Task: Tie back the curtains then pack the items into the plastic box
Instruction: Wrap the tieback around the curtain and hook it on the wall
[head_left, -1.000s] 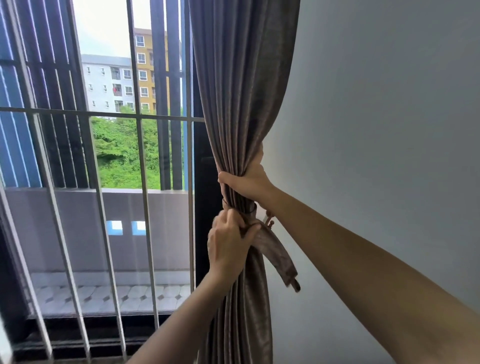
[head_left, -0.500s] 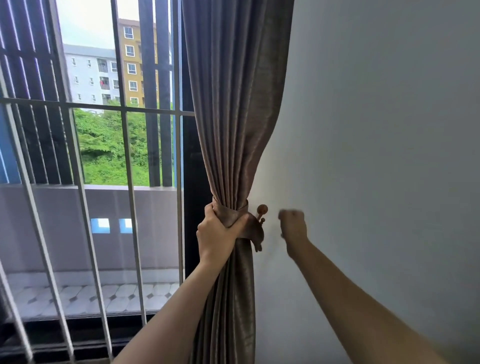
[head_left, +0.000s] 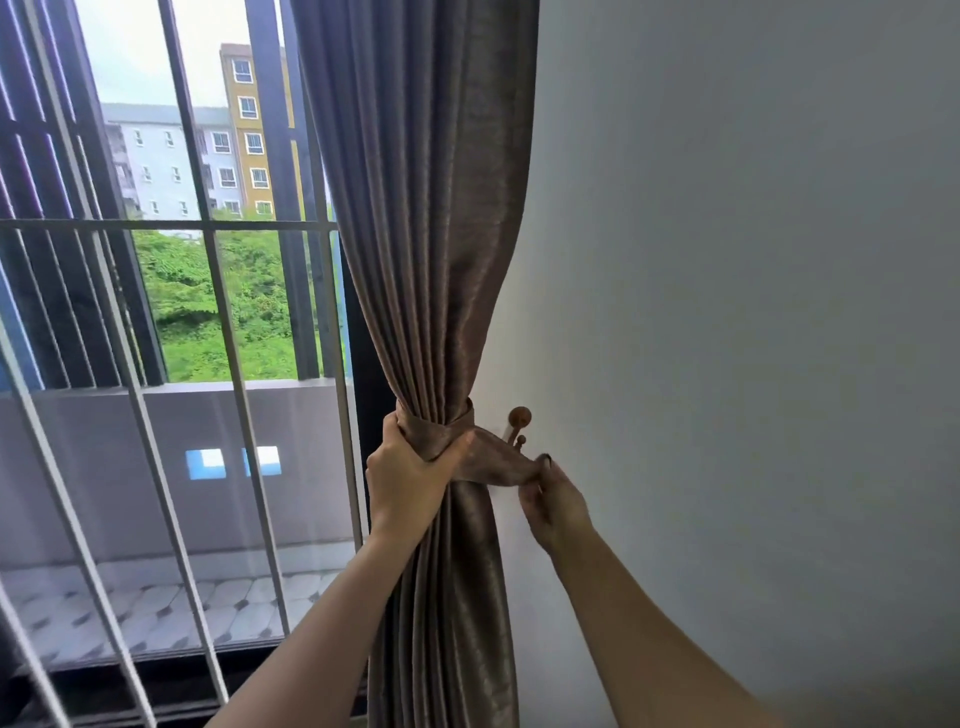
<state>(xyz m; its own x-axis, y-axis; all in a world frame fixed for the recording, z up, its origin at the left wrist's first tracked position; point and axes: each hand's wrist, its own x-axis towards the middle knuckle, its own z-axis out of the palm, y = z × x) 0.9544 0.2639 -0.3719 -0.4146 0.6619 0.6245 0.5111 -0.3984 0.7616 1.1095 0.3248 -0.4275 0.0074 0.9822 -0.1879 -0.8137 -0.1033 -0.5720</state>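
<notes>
The left hand curls its fingers tight round the bunched curtain, right on the cloth tie band. The right hand pinches the band's twisted end. The brown curtain is shiny, with long folds. Just above sits a round wooden hook on the smooth wall. Farther off are thin pale bars.

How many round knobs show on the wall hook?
2. A large knob on top, a small knob just below it, both above the tieback end pinched by the right hand. The tieback may hide more.
</notes>
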